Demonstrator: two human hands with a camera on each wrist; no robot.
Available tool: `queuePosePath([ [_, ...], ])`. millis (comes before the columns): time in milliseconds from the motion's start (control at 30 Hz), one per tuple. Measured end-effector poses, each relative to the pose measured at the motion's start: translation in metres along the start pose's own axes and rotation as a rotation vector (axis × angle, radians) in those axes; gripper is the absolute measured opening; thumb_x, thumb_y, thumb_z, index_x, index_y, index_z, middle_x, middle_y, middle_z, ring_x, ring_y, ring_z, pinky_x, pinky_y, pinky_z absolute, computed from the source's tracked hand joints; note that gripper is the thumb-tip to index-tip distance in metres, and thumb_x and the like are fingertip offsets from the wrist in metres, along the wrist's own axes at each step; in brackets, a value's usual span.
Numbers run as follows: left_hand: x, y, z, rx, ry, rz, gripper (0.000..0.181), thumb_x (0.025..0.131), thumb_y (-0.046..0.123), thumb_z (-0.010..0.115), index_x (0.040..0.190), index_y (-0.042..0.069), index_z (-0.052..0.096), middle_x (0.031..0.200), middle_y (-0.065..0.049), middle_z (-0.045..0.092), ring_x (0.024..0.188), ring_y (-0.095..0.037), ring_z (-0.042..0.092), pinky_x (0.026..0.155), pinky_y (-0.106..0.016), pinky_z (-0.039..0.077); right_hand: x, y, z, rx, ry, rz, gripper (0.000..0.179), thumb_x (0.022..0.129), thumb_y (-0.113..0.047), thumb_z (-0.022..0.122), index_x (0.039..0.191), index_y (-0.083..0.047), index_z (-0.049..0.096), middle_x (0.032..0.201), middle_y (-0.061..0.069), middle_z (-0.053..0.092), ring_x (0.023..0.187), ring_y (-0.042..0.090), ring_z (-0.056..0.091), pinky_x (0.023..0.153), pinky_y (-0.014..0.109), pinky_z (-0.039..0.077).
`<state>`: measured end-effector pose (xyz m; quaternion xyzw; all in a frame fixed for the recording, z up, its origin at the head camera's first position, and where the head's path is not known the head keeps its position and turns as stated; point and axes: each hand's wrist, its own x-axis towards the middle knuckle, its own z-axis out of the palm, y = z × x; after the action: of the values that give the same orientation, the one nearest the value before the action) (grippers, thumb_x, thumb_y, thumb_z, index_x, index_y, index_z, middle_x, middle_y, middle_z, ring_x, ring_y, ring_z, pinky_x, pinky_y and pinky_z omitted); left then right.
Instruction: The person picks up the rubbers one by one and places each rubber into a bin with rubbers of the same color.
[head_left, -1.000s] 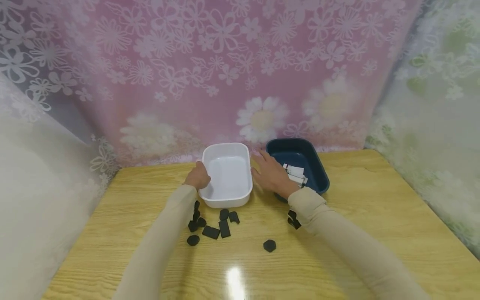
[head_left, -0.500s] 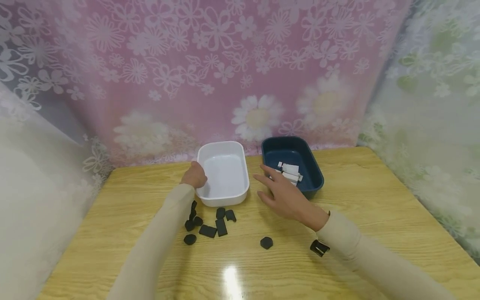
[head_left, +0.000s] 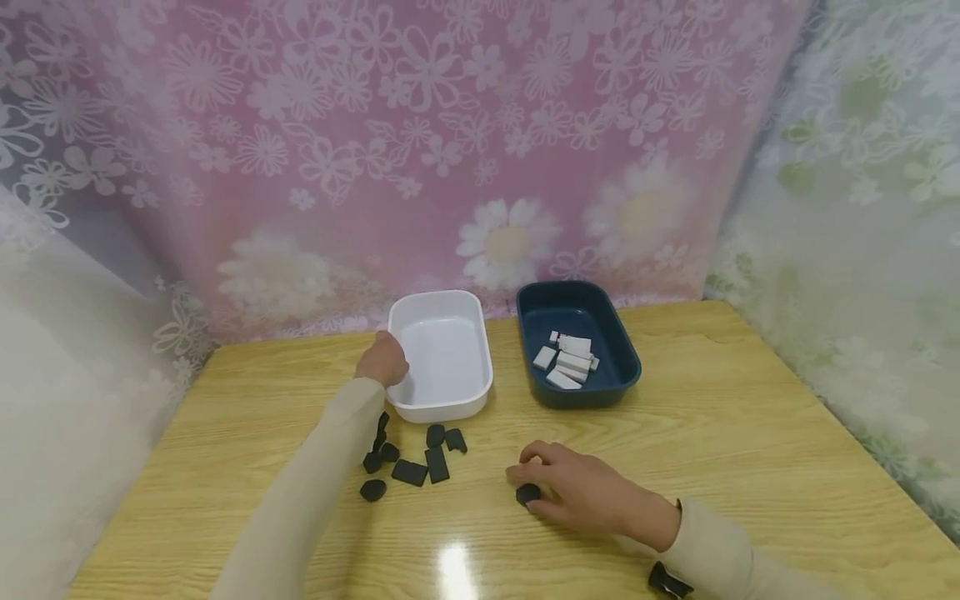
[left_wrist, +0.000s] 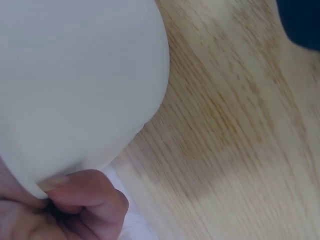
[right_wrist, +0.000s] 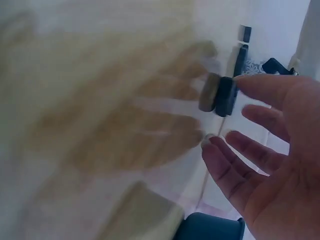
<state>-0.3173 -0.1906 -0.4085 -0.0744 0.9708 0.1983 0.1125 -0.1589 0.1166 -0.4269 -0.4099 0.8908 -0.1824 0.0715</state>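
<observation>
Wooden table (head_left: 750,417): left hand (head_left: 382,361) pinches far white tub (head_left: 442,412), likely steadying it; right hand (head_left: 588,493), loose-fingered, brackets near black piece (head_left: 527,494).

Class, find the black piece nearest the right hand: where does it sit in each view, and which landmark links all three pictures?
Head: black piece right of centre, low, beside the right hand.
Left wrist: not in it.
Right wrist: black piece right of centre, above the middle, at the uppermost digit's tip.
Shared landmark: the dark blue bin.
</observation>
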Motion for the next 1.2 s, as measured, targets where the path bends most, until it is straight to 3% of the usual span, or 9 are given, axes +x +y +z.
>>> queuePosePath([
  [233,0.000,0.000,-0.001,-0.006,0.036,-0.010,0.057,0.095,0.013,0.053,0.135,-0.014,0.023,0.096,-0.025,0.062,0.082,-0.036,0.064,0.068,-0.041,0.052,0.004,0.000,0.004,-0.050,-0.011,-0.062,0.025,0.090,-0.023,0.068,0.114,-0.017,0.069,0.108,-0.009,0.053,0.088,0.002,0.050,0.074,0.022,0.047],
  [467,-0.001,-0.001,-0.004,-0.001,0.031,-0.021,0.059,0.094,0.014,0.055,0.135,-0.014,0.023,0.097,-0.025,0.062,0.083,-0.035,0.064,0.069,-0.041,0.053,0.014,0.002,0.000,0.023,-0.019,-0.079,0.023,0.091,-0.017,0.066,0.114,-0.014,0.068,0.108,-0.008,0.051,0.092,0.001,0.054,0.079,0.022,0.048],
  [600,-0.003,0.000,-0.005,-0.013,0.022,-0.011,0.058,0.094,0.012,0.053,0.135,-0.015,0.022,0.093,-0.024,0.061,0.080,-0.035,0.064,0.067,-0.040,0.053,0.025,0.002,-0.010,0.085,0.054,-0.080,0.026,0.093,-0.015,0.064,0.118,-0.008,0.065,0.110,-0.005,0.050,0.093,0.004,0.054,0.081,0.023,0.048],
  [733,-0.004,0.001,-0.008,-0.026,0.024,-0.006,0.057,0.094,0.010,0.050,0.136,-0.015,0.021,0.093,-0.023,0.061,0.080,-0.035,0.063,0.068,-0.041,0.052,0.048,0.000,-0.028,0.123,0.220,-0.101,0.029,0.091,-0.012,0.065,0.119,-0.004,0.064,0.108,0.001,0.053,0.085,0.008,0.053,0.072,0.024,0.048],
  [900,-0.002,0.004,-0.008,-0.033,0.037,-0.018,0.054,0.095,0.012,0.051,0.134,-0.013,0.024,0.094,-0.023,0.061,0.080,-0.035,0.064,0.068,-0.041,0.052,0.085,0.000,-0.047,0.118,0.361,-0.049,0.032,0.091,-0.011,0.065,0.121,-0.002,0.063,0.109,0.007,0.056,0.081,0.012,0.055,0.068,0.026,0.048],
  [1033,-0.001,0.004,-0.005,-0.027,0.038,-0.022,0.055,0.095,0.013,0.053,0.134,-0.013,0.025,0.093,-0.023,0.062,0.081,-0.035,0.064,0.067,-0.040,0.053,0.115,0.005,-0.053,0.154,0.372,0.032,0.033,0.091,-0.011,0.066,0.122,-0.002,0.061,0.108,0.008,0.056,0.083,0.015,0.058,0.070,0.029,0.049],
  [1200,-0.003,0.004,-0.001,-0.015,0.042,-0.038,0.054,0.095,0.013,0.054,0.134,-0.012,0.026,0.092,-0.022,0.062,0.082,-0.034,0.065,0.069,-0.040,0.053,0.149,0.013,-0.051,0.201,0.311,0.133,0.034,0.093,-0.015,0.064,0.123,-0.003,0.059,0.111,0.008,0.058,0.088,0.018,0.060,0.074,0.031,0.050],
])
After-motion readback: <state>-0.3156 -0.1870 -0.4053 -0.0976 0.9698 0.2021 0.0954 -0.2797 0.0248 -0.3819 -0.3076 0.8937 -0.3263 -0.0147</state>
